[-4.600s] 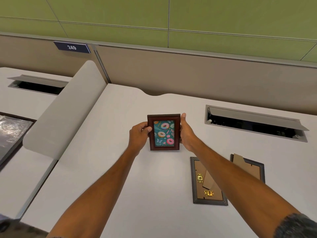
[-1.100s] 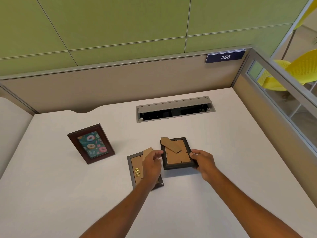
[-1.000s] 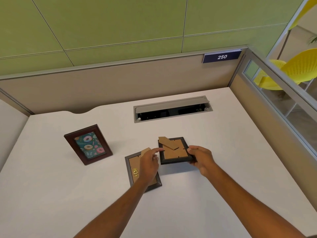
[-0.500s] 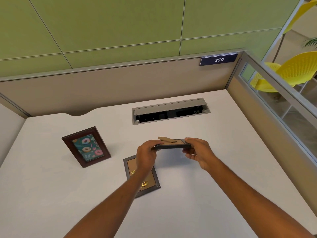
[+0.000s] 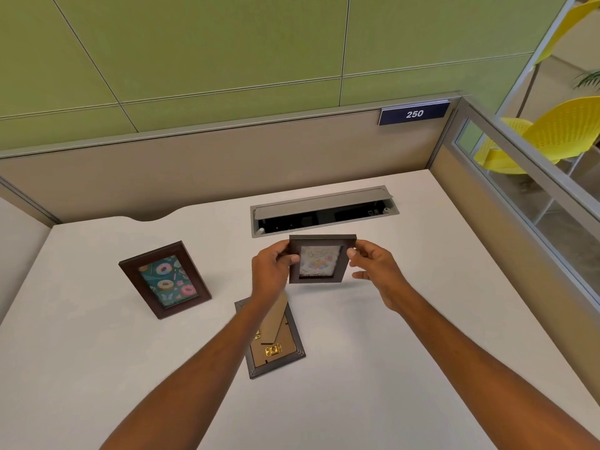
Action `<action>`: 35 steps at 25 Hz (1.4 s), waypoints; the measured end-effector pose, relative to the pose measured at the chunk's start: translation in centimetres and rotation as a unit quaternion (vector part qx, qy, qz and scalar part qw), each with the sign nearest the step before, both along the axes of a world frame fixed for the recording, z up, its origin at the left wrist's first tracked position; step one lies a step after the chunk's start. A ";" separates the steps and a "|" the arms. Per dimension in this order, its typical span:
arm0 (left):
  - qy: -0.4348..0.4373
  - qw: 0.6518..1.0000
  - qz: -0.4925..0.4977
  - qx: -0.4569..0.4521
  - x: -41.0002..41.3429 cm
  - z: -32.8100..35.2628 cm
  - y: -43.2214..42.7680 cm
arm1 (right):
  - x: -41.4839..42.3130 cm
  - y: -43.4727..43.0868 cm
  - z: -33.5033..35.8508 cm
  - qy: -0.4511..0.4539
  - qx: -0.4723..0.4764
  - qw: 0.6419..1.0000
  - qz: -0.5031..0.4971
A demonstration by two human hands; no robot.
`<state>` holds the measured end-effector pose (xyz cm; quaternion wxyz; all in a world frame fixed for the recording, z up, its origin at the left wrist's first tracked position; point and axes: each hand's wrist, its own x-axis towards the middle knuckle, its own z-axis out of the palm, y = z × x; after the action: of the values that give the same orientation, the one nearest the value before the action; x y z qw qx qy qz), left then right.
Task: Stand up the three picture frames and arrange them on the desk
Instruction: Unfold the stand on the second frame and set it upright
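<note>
A small dark square frame point(image 5: 320, 259) with a pale picture hangs above the white desk point(image 5: 422, 319), its front turned toward me. My left hand point(image 5: 272, 271) grips its left edge and my right hand point(image 5: 373, 267) pinches its right edge. A reddish-brown frame with a donut picture point(image 5: 165, 279) stands upright on the desk to the left. A grey frame point(image 5: 274, 339) lies face down below my left wrist, its cardboard back, stand flap and brass clips showing; my forearm hides part of it.
An open grey cable tray point(image 5: 324, 211) is set into the desk just behind the held frame. Beige partition walls point(image 5: 227, 167) close the back and right sides. Yellow chairs point(image 5: 558, 131) stand beyond the glass at right.
Both hands lifted the dark square frame off the desk and turned it from face down through edge-on until its picture faces me. The donut frame, set standing earlier, stays put.
</note>
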<state>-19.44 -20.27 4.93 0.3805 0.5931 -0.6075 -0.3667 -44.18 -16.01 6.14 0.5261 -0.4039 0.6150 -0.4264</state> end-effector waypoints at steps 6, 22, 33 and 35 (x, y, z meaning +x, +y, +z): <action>0.065 0.995 0.012 0.071 -0.6 0.4 -0.5 | 0.9 -1.5 0.7 0.022 0.032 0.999 -0.009; 0.073 0.992 0.018 0.102 -1.5 -0.1 -3.7 | 1.7 -5.7 -1.5 -0.048 0.168 0.985 -0.001; 0.057 0.991 0.016 0.117 -1.9 -1.8 -5.4 | 1.0 -7.7 -3.4 -0.087 0.190 0.977 -0.028; 0.053 0.991 0.016 0.121 -1.9 -2.1 -5.7 | 0.9 -7.9 -4.0 -0.093 0.192 0.976 -0.031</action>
<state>-21.33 -25.94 2.82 0.3432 0.6242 -0.5283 -0.4620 -43.25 -23.89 2.14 0.6352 -0.2346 0.6459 -0.3525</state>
